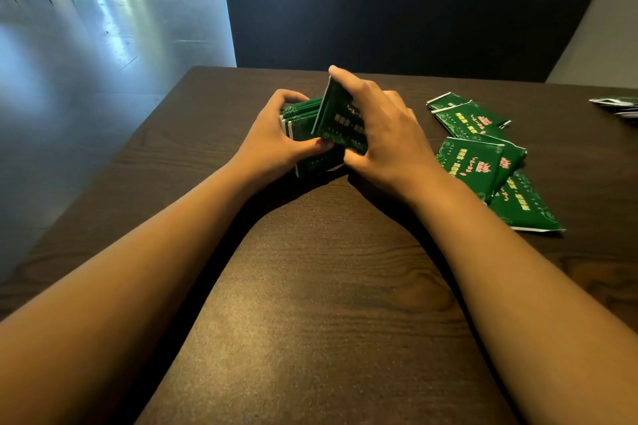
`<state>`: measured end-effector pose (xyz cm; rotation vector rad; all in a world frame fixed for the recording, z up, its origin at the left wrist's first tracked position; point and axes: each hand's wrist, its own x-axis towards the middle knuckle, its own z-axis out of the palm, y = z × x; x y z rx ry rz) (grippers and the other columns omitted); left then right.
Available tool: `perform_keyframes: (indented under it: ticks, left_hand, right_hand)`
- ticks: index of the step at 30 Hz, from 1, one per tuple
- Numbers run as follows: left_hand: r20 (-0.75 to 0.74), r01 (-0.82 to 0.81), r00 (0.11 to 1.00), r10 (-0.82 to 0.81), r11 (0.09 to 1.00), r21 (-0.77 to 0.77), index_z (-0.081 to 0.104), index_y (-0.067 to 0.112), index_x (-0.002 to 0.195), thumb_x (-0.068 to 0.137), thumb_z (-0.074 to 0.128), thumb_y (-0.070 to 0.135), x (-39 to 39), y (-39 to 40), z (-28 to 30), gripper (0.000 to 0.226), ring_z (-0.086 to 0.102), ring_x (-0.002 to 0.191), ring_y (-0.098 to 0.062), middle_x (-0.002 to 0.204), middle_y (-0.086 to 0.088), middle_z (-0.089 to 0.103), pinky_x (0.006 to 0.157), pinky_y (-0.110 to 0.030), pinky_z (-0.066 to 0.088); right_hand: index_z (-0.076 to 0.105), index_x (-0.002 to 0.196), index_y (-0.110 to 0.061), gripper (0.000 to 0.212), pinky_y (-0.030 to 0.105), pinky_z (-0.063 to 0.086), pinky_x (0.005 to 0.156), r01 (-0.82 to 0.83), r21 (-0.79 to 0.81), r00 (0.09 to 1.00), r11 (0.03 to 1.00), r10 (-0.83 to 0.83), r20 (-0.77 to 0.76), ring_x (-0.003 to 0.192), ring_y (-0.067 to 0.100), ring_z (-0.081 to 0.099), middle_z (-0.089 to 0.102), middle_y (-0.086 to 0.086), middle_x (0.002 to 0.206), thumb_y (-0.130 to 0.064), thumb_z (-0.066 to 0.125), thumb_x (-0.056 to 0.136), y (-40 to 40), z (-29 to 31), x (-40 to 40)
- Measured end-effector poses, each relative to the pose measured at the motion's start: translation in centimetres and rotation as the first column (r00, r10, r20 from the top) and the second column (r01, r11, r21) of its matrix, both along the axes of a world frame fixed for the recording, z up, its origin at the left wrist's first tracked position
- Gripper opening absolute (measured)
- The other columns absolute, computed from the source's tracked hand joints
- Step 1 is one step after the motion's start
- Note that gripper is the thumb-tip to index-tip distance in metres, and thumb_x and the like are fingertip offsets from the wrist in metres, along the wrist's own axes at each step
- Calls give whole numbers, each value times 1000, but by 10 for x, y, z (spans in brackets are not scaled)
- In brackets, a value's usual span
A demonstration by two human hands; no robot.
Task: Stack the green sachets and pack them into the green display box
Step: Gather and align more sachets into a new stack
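Note:
A stack of green sachets (301,121) stands on edge on the dark wooden table (328,286), at its far middle. My left hand (272,138) grips the stack from the left, fingers over its top and thumb at the front. My right hand (383,134) holds one tilted green sachet (340,124) against the right side of the stack, fingertips on its top edge and thumb below. Several loose green sachets (483,155) lie scattered flat on the table to the right. No green display box is in view.
More sachets (618,105) lie at the far right edge of the frame. A dark padded bench back (414,10) stands behind the table. Shiny floor (86,45) lies to the left of the table's left edge.

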<state>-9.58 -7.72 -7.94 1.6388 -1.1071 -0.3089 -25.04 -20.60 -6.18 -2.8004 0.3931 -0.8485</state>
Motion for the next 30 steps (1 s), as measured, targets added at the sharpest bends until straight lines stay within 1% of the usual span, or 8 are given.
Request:
perform_keyframes:
  ticks: [7,13,17,20,22,24,27,30]
  left_hand:
    - [-9,34,999,-33,998,45,47,21,133,80,88,21,-1,0,3,67,64,114,-8,124,8,59,94,-27,58]
    - [-65,47,997,-45,998,32,45,24,132,80,85,32,-7,1,7,67,67,110,-13,124,6,59,82,-24,61]
    - [-127,78,989,-76,997,14,43,24,133,85,73,42,-10,3,10,59,72,102,-12,121,3,61,76,-21,59]
    - [-110,60,992,-57,998,20,45,22,134,91,74,36,-9,2,8,53,71,106,-16,123,0,61,78,-23,60]
    - [-68,33,997,-30,999,32,45,20,133,91,78,27,-8,1,5,53,69,106,-16,121,1,61,77,-19,59]
    - [-34,11,999,-10,999,31,44,19,130,90,80,22,-7,0,4,54,66,105,-12,117,5,60,77,-16,58]
    - [-17,9,1000,-9,1000,11,45,18,130,88,81,17,-5,0,3,55,66,104,-10,116,5,60,79,-18,58]
    - [6,-5,1000,5,1000,-12,47,13,133,86,82,16,-3,1,3,58,67,105,-9,118,3,61,85,-19,58]
  right_hand:
    - [19,158,-39,105,58,45,101,37,-29,999,999,-37,17,129,22,40,47,-11,145,-26,83,77,0,0,2]
    - [23,159,-35,106,55,42,101,26,-63,1000,998,-25,12,131,25,40,51,-5,139,-24,86,75,2,2,3]
    - [25,159,-32,106,57,39,103,17,-77,1000,997,-16,5,135,31,39,50,1,141,-13,85,74,5,5,1]
    - [23,160,-33,108,57,36,106,-6,-111,1000,994,3,-27,139,32,35,50,-1,144,-12,85,73,6,5,2]
    - [23,160,-33,110,57,35,108,-15,-131,999,991,9,-49,140,31,33,49,-2,146,-12,86,73,7,4,4]
    - [21,160,-35,108,56,33,109,-28,-145,997,989,17,-75,141,31,31,47,-4,148,-16,85,74,7,3,6]
    - [19,159,-38,103,55,32,110,-23,-143,996,989,10,-90,142,28,26,36,-7,155,-34,81,77,6,-1,7]
    - [25,157,-40,92,51,28,110,34,-87,999,996,-35,-14,143,25,24,28,-4,161,-55,72,80,4,-4,6]
